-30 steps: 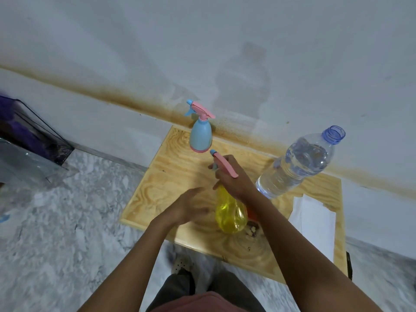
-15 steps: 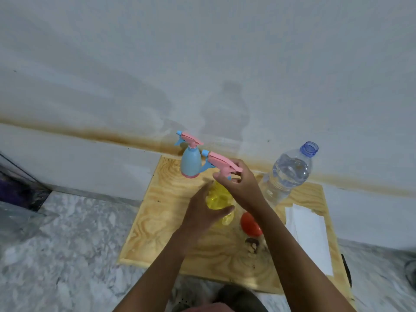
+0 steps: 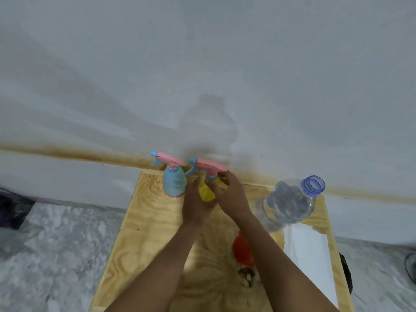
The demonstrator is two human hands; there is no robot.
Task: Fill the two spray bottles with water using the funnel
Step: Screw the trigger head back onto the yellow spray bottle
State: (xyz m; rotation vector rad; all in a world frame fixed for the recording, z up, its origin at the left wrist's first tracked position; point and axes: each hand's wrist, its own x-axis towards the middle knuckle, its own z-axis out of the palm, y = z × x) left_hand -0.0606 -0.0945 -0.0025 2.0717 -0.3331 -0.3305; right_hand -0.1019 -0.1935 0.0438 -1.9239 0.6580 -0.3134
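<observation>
nearest the camera, two bare forearms reach forward over a low plywood table (image 3: pixel 144 233). between them, a little to the right, a small dark blotch (image 3: pixel 246 274) marks the wood. just beyond it the orange funnel (image 3: pixel 242 251) lies on the table, partly hidden by the right forearm and touched by neither hand. to its right a white folded sheet (image 3: pixel 308 251) lies along the table's right edge. further on, the left hand (image 3: pixel 195 206) wraps the yellow spray bottle (image 3: pixel 206 192) from the left and below, fingers curled round its body, so only a patch of yellow shows between the two hands. the right hand (image 3: pixel 231 194) comes in from the right, its fingertips (image 3: pixel 221 176) closed on the bottle's neck right under the pink trigger head (image 3: pixel 210 166), which points left. whether the bottle's base touches the wood cannot be told. right of the hands, near the right wrist, stands a clear water bottle (image 3: pixel 288 203) with a blue top, holding water. just left of the yellow bottle, the blue spray bottle (image 3: pixel 174 183) stands upright at the table's far edge, unheld. behind everything rises a white wall (image 3: pixel 202 64) with a brown stain band, and grey marbled floor (image 3: pixel 56 244) spreads to the left.
</observation>
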